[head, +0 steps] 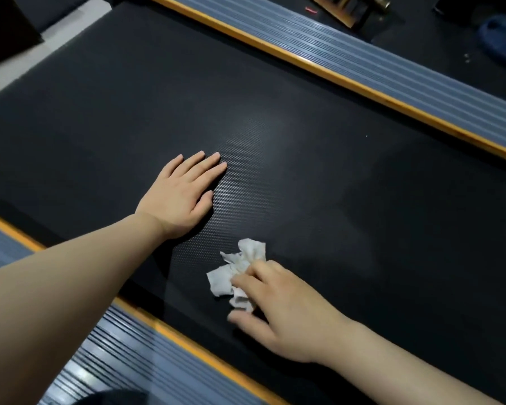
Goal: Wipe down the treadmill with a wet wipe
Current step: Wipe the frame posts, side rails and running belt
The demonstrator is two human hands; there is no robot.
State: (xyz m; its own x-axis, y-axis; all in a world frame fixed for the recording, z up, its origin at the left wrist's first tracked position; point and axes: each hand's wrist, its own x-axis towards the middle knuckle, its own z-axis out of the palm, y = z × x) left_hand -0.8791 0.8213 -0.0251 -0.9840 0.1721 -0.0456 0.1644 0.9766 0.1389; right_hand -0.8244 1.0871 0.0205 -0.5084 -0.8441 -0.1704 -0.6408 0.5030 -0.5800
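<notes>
Midway, wiping step: right hand (278, 314) pinched crumpled wet wipe (237, 273) against treadmill belt (304, 127), toward 6 o'clock. Left hand (181, 194) lay flat, fingers straight, bracing at 9 o'clock. Next move likely needed strokes toward unwiped belt and side rail (406, 71) at 1 o'clock.

On the treadmill belt (304, 171), my left hand (181, 197) lies flat. My right hand (278, 314) sits nearer me and rightward, its grip on the wet wipe (234, 273), which rests on the belt.
</notes>
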